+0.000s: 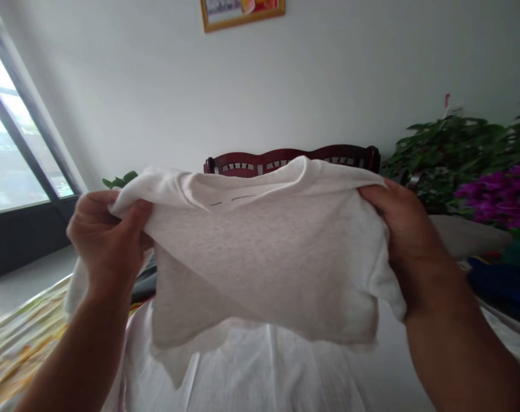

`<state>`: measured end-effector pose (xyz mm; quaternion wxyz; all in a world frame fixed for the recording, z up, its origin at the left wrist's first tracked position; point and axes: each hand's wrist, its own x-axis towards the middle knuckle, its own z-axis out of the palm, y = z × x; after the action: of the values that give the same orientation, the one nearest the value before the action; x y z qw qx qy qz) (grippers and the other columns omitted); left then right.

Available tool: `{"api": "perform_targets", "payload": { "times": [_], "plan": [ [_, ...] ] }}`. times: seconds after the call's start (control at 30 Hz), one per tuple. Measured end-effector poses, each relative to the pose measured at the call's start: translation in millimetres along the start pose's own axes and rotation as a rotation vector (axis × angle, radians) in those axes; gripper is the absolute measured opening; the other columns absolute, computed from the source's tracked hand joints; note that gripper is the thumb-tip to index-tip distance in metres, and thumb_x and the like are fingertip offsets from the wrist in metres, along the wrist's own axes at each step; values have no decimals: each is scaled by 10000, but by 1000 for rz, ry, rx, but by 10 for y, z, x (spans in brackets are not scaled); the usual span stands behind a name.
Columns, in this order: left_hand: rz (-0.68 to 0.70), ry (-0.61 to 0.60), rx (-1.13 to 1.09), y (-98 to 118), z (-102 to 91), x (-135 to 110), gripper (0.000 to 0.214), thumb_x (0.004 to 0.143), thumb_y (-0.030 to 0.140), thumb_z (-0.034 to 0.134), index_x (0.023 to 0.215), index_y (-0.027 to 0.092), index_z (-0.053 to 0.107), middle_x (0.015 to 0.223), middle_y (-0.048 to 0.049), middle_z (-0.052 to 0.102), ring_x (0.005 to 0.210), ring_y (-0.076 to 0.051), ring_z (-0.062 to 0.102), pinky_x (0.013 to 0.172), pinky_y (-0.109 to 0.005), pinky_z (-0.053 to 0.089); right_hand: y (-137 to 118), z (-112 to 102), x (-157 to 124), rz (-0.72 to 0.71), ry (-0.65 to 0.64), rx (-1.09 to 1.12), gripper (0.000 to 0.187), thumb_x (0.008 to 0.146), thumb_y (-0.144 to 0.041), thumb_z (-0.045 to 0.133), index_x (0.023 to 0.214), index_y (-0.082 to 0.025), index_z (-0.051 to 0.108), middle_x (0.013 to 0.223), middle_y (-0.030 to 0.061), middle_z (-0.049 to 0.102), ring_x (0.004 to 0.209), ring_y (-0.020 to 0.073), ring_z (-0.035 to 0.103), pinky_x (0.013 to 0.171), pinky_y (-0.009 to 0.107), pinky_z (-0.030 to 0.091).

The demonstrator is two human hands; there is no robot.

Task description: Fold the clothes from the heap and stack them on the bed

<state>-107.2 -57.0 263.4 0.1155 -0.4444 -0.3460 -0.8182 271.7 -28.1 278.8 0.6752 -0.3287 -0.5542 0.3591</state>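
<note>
A light, whitish shirt (pixel 260 257) hangs stretched between my two hands, its neckline at the top and small dark print inside the collar. My left hand (pixel 109 229) pinches the cloth at the left shoulder. At the right shoulder, my right hand (pixel 401 217) grips the fabric, thumb in front and the other fingers mostly hidden. Both sleeves droop beside my wrists. The lower hem hangs unevenly above a white cloth (pixel 277 372) spread out below.
A patterned yellowish cloth (pixel 28 337) lies at the left. Behind the shirt stands a dark red carved wooden seat back (pixel 281 154). Green plants (pixel 457 143) and purple flowers (pixel 500 194) are at the right, near a dark blue item (pixel 500 286). A window (pixel 15 126) is at the left.
</note>
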Motion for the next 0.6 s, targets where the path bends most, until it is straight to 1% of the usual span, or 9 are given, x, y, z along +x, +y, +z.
{"api": "perform_targets", "payload": {
  "times": [0.1,0.17,0.2,0.27,0.33,0.4,0.47,0.53,0.6],
  "plan": [
    [-19,-103,282,-173,30,-29,276,682,337,819,850,183,664,682,57,594,560,-81,483,513,-200,404,136,-105,217,20,-49,-178,192,717,-325,739,867,-217,689,689,-42,642,580,115,541,536,236,398],
    [-82,-220,466,-429,98,-162,238,711,349,770,856,188,675,646,61,572,547,-95,484,528,-213,409,414,-159,405,46,-115,-396,206,721,-350,733,857,-201,694,701,-17,660,611,144,568,556,254,416],
    [-129,-298,547,-581,145,-258,217,740,355,736,877,196,681,643,56,570,556,-111,505,553,-229,430,591,-173,500,31,-114,-524,207,738,-363,718,863,-200,697,735,-2,682,659,166,600,597,268,441],
    [-195,-480,699,-889,242,-491,239,808,357,658,991,208,693,769,9,639,689,-160,604,690,-281,495,981,-179,656,4,-80,-850,222,787,-368,672,927,-199,708,855,37,719,785,215,646,691,306,474],
    [-229,-711,825,-1155,303,-753,404,855,361,603,1227,207,632,1024,-73,676,908,-220,659,829,-338,508,1369,-172,712,7,-8,-1152,309,814,-328,650,1089,-194,688,1082,94,714,956,266,653,802,358,487],
    [-252,-925,942,-1345,289,-1013,530,870,376,587,1370,209,535,1233,-138,628,1089,-275,634,896,-377,496,1705,-181,624,-103,-109,-1292,403,839,-263,623,1231,-169,633,1241,133,660,1127,275,606,934,368,459],
    [-280,-1104,1014,-1457,191,-1252,497,896,407,548,1357,221,547,1305,-147,597,1154,-293,613,929,-390,482,1964,-225,398,-157,-201,-1313,392,879,-223,568,1265,-172,611,1272,121,646,1194,248,575,1003,340,426],
    [-314,-1231,1035,-1515,31,-1465,442,921,444,496,1292,223,592,1278,-134,610,1144,-287,622,951,-390,472,2139,-303,84,-98,-251,-1322,350,885,-189,536,1221,-189,633,1239,100,657,1161,229,594,975,319,442],
    [-336,-1302,1030,-1544,-150,-1646,468,922,469,481,1298,209,582,1255,-138,613,1149,-291,620,961,-396,467,2231,-399,-248,-21,-291,-1372,310,897,-205,527,1183,-200,646,1210,96,660,1129,235,609,928,324,463]
  ]
}}
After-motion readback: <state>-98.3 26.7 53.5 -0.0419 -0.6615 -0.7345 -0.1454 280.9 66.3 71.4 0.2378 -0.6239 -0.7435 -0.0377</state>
